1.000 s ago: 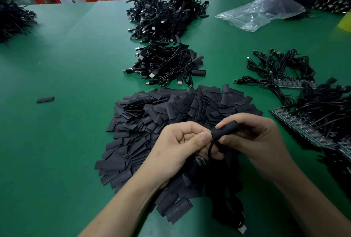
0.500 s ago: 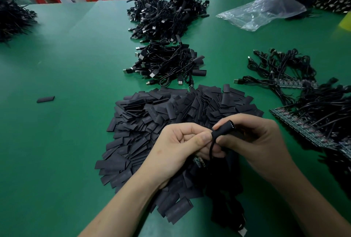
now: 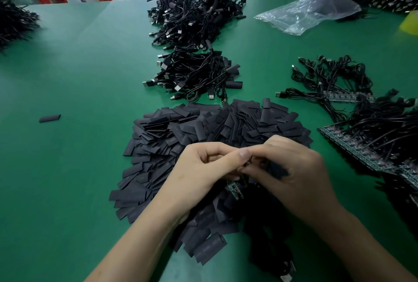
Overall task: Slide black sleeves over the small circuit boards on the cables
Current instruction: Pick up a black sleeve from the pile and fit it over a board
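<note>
2 hands joined: left hand [image 3: 203, 168] pinches cable [image 3: 246, 169], right hand [image 3: 294, 173] grips sleeve [image 3: 278, 169] for threading; board [image 3: 234, 189] bare, 6 o'clock

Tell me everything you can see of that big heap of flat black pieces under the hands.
The heap of flat black rectangular sleeves lies spread on the green table, before the person. The pieces look thin and matte, like cut tubing, overlapping at all angles. The left hand and right hand hover over its near part and hide some of it. One stray sleeve lies apart at left.
</note>
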`<state>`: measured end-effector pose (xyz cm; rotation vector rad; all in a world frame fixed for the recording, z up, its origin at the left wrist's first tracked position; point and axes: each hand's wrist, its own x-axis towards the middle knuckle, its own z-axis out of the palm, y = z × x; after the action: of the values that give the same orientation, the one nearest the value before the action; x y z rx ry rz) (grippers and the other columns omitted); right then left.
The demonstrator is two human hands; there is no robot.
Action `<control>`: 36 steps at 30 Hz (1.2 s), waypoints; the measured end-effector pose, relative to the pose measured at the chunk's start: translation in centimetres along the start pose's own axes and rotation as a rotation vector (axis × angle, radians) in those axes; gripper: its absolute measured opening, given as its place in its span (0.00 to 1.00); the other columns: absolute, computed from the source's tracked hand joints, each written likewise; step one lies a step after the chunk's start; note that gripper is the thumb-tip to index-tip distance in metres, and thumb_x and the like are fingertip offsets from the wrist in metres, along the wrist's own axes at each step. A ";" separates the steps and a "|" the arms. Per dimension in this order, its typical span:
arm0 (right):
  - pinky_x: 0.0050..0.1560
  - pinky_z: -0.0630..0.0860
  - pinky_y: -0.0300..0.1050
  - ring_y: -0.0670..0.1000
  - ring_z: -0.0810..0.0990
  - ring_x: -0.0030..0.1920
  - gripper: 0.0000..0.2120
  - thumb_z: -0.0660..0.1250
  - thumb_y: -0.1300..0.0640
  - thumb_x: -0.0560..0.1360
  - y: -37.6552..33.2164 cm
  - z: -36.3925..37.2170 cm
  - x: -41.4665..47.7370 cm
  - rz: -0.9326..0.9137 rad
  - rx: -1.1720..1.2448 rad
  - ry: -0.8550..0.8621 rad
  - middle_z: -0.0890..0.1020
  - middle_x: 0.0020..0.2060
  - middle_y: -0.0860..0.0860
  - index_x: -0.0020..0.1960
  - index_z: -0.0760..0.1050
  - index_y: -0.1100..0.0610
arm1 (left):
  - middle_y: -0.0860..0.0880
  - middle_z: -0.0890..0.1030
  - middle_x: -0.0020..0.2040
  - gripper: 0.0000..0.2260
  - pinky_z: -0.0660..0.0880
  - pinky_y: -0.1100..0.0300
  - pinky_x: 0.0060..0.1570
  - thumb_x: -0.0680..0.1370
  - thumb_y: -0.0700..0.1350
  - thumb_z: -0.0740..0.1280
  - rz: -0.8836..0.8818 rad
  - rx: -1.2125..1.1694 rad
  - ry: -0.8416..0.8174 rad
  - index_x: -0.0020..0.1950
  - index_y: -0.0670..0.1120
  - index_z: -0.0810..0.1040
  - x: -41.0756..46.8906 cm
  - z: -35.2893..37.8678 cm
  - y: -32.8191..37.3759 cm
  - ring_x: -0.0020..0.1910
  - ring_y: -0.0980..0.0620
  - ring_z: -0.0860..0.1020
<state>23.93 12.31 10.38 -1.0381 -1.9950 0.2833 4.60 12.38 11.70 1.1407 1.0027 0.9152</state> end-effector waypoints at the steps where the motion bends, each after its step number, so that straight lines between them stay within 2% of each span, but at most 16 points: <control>1: 0.42 0.73 0.41 0.47 0.76 0.38 0.09 0.75 0.53 0.75 0.0 0.0 0.0 -0.003 0.005 0.006 0.80 0.38 0.45 0.52 0.86 0.57 | 0.42 0.87 0.45 0.16 0.83 0.56 0.52 0.72 0.56 0.75 -0.006 -0.016 -0.003 0.47 0.44 0.88 0.0 0.0 0.0 0.45 0.50 0.84; 14: 0.44 0.73 0.42 0.48 0.76 0.39 0.08 0.75 0.56 0.75 0.3 0.1 -0.1 -0.027 0.012 -0.008 0.80 0.38 0.45 0.52 0.85 0.58 | 0.39 0.87 0.46 0.12 0.81 0.58 0.50 0.71 0.55 0.75 0.004 -0.062 0.007 0.43 0.46 0.87 0.1 0.1 -0.1 0.44 0.49 0.84; 19: 0.44 0.73 0.40 0.48 0.77 0.40 0.07 0.75 0.56 0.75 0.2 0.0 -0.2 -0.019 0.039 0.010 0.81 0.38 0.47 0.52 0.85 0.57 | 0.36 0.86 0.50 0.12 0.81 0.57 0.52 0.71 0.53 0.75 0.014 -0.089 -0.037 0.46 0.45 0.88 0.0 -0.1 -0.1 0.48 0.44 0.84; 23: 0.44 0.74 0.41 0.49 0.78 0.40 0.08 0.75 0.55 0.75 0.1 0.0 -0.2 -0.010 0.063 0.020 0.81 0.38 0.49 0.52 0.85 0.57 | 0.37 0.86 0.50 0.15 0.81 0.57 0.53 0.70 0.51 0.76 0.014 -0.113 -0.046 0.50 0.41 0.87 0.2 -0.4 -0.4 0.48 0.45 0.85; 29: 0.44 0.73 0.39 0.47 0.76 0.40 0.07 0.76 0.56 0.75 0.1 0.2 0.0 -0.024 0.032 0.020 0.79 0.39 0.43 0.52 0.86 0.58 | 0.42 0.86 0.44 0.12 0.81 0.58 0.50 0.72 0.52 0.75 0.027 -0.118 -0.038 0.45 0.43 0.87 0.3 -0.3 -0.5 0.44 0.50 0.84; 31: 0.45 0.73 0.40 0.47 0.76 0.40 0.07 0.76 0.57 0.75 0.2 0.3 -0.1 -0.035 0.012 0.017 0.78 0.39 0.42 0.52 0.86 0.58 | 0.41 0.86 0.44 0.14 0.81 0.58 0.51 0.72 0.53 0.74 0.027 -0.122 -0.038 0.46 0.42 0.87 0.3 -0.3 -0.7 0.44 0.50 0.84; 34: 0.46 0.74 0.43 0.49 0.78 0.42 0.07 0.76 0.57 0.75 0.3 0.2 -0.1 -0.039 0.025 0.024 0.82 0.41 0.46 0.52 0.85 0.57 | 0.38 0.86 0.51 0.13 0.81 0.57 0.54 0.74 0.49 0.74 0.062 -0.140 -0.076 0.52 0.41 0.87 0.4 -0.4 -0.9 0.50 0.46 0.85; 36: 0.47 0.74 0.42 0.49 0.79 0.45 0.10 0.76 0.52 0.74 0.2 0.1 0.0 0.037 0.094 0.031 0.81 0.42 0.45 0.54 0.83 0.53 | 0.38 0.86 0.55 0.14 0.80 0.56 0.57 0.74 0.48 0.74 0.103 -0.165 -0.099 0.57 0.43 0.86 0.4 -0.5 -1.0 0.54 0.44 0.85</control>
<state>23.99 12.49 10.23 -1.0149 -1.9176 0.3758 4.27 12.68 10.63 1.0945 0.7800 0.9949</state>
